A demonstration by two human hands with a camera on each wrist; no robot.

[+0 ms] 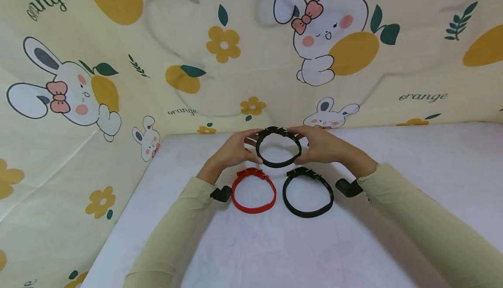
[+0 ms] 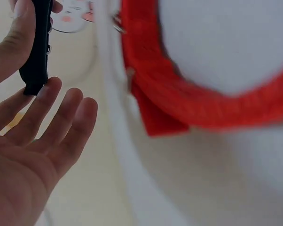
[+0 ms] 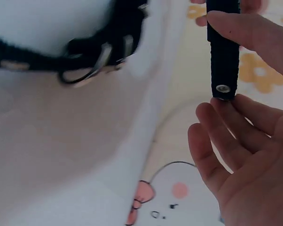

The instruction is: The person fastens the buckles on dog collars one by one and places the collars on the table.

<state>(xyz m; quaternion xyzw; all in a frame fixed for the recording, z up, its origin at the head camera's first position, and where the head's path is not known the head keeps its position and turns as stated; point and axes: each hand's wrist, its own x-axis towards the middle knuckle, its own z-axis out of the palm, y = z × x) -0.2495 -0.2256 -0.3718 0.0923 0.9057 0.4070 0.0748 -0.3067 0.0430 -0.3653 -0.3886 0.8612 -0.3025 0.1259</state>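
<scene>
Between both hands, a buckled black collar (image 1: 278, 164) forms a ring at the back of the white table. My left hand (image 1: 235, 149) pinches its left side, thumb at the front and fingertips behind. On the opposite side my right hand (image 1: 324, 145) grips it the same way. In the right wrist view a metal eyelet shows on the held black strap (image 3: 224, 66). Nearer to me lie a red collar (image 1: 254, 210) at left and a second black collar (image 1: 308, 214) at right, both fastened into loops with their buckles toward the back.
A white table (image 1: 251, 253) carries the collars. Behind it and along its left side hangs a cream cloth (image 1: 251, 78) printed with rabbits, oranges and flowers. Small black wrist cameras, one the left wrist camera (image 1: 222, 194), sit close beside the two nearer collars.
</scene>
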